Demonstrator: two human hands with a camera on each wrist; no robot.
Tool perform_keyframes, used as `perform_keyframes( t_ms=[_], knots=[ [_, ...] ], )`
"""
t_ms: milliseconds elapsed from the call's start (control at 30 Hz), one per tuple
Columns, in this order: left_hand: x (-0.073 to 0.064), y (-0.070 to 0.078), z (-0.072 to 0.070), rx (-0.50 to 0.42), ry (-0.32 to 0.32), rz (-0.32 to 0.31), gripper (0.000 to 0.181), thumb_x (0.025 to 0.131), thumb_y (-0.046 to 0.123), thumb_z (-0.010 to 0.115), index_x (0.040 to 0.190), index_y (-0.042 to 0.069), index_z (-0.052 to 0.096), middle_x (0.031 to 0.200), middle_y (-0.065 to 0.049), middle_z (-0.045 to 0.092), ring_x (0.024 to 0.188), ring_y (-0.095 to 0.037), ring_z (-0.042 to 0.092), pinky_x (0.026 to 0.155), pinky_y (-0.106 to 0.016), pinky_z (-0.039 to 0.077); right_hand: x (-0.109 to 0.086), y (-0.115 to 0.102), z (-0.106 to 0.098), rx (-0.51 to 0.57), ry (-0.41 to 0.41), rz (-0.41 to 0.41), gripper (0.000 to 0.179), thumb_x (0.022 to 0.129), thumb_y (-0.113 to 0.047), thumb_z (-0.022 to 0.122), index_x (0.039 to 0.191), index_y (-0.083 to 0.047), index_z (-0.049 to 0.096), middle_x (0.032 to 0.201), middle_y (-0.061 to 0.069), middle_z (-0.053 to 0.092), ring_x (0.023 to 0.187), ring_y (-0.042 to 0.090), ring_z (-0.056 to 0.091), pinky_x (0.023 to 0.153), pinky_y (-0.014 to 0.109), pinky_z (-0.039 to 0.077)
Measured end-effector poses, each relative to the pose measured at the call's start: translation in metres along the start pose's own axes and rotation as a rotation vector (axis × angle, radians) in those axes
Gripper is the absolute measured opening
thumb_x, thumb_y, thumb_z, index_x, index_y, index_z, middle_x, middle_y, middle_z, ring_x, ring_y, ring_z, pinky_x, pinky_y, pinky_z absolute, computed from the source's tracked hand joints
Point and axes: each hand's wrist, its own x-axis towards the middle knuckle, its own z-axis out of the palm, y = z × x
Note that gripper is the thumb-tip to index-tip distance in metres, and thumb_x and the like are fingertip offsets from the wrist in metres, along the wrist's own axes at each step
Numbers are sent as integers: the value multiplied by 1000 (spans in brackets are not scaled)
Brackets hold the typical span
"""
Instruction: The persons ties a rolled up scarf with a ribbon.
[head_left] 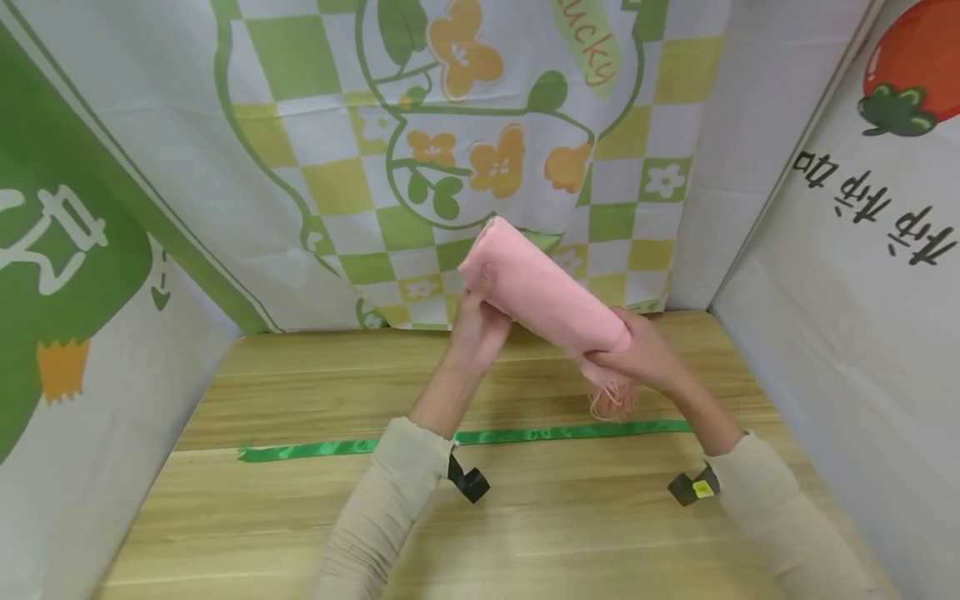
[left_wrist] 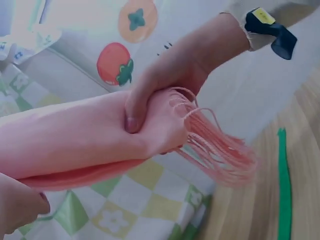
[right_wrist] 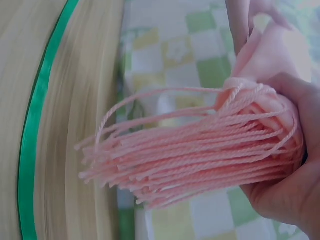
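Note:
A pink scarf (head_left: 551, 292), folded into a long bundle, is held tilted above the table, its upper end toward the left. My left hand (head_left: 480, 325) grips that upper end, thumb laid over the cloth. Around the lower end curls my right hand (head_left: 645, 354), its thumb pressing on the cloth in the left wrist view. Twisted tassels (right_wrist: 190, 150) spill out loose beside the right palm. Only part of the left hand (left_wrist: 20, 205) shows in the left wrist view, under the bundle.
A green ribbon (head_left: 315, 450) runs across the wooden table (head_left: 540, 525) below the hands. Behind stands a checked, flowered cloth (head_left: 345, 183). White printed panels close in the left and right sides, the right one bearing a tomato picture (head_left: 911, 67). Each wrist wears a black strap.

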Motion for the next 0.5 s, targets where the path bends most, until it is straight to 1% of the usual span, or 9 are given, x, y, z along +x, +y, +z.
perform_keyframes(
  t_ms=[100, 200, 267, 367, 433, 500],
  knots=[
    [0, 4, 4, -5, 25, 91, 76, 63, 52, 89, 124, 17, 58, 112, 3, 65, 101, -12, 61, 93, -25, 50, -2, -10, 13, 40, 19, 20, 50, 80, -28, 81, 120, -8, 60, 104, 15, 66, 85, 22, 60, 72, 33, 53],
    [-1, 8, 6, 32, 74, 156, 76, 64, 54, 88, 123, 16, 60, 109, 2, 67, 97, -12, 64, 90, -25, 54, -5, -15, 26, 103, 23, 25, 53, 78, -25, 82, 123, -6, 60, 107, 16, 68, 87, 21, 63, 75, 33, 55],
    [-2, 12, 6, 58, 97, 177, 72, 65, 55, 88, 119, 15, 63, 107, 1, 68, 95, -11, 65, 88, -25, 55, -8, -18, 35, 172, 10, 22, 57, 78, -22, 82, 128, -6, 58, 111, 18, 68, 89, 21, 65, 77, 33, 56],
    [-3, 18, 7, 102, 114, 196, 61, 70, 54, 85, 113, 15, 65, 104, 1, 70, 92, -11, 67, 86, -24, 56, -11, -20, 49, 301, -21, 6, 61, 80, -16, 79, 134, -4, 55, 114, 19, 68, 91, 19, 67, 81, 34, 58],
    [-3, 23, 8, 137, 113, 195, 54, 74, 54, 81, 109, 15, 66, 99, 2, 70, 89, -10, 67, 83, -24, 58, -13, -22, 59, 402, -41, -4, 61, 81, -12, 77, 135, -1, 52, 112, 16, 68, 91, 18, 67, 81, 33, 58],
    [-3, 28, 8, 176, 114, 204, 49, 78, 53, 78, 106, 15, 66, 95, 2, 71, 84, -10, 68, 79, -23, 58, -14, -24, 70, 521, -65, -1, 59, 82, -9, 74, 135, 2, 50, 108, 11, 68, 89, 15, 68, 80, 31, 59]
  ],
)
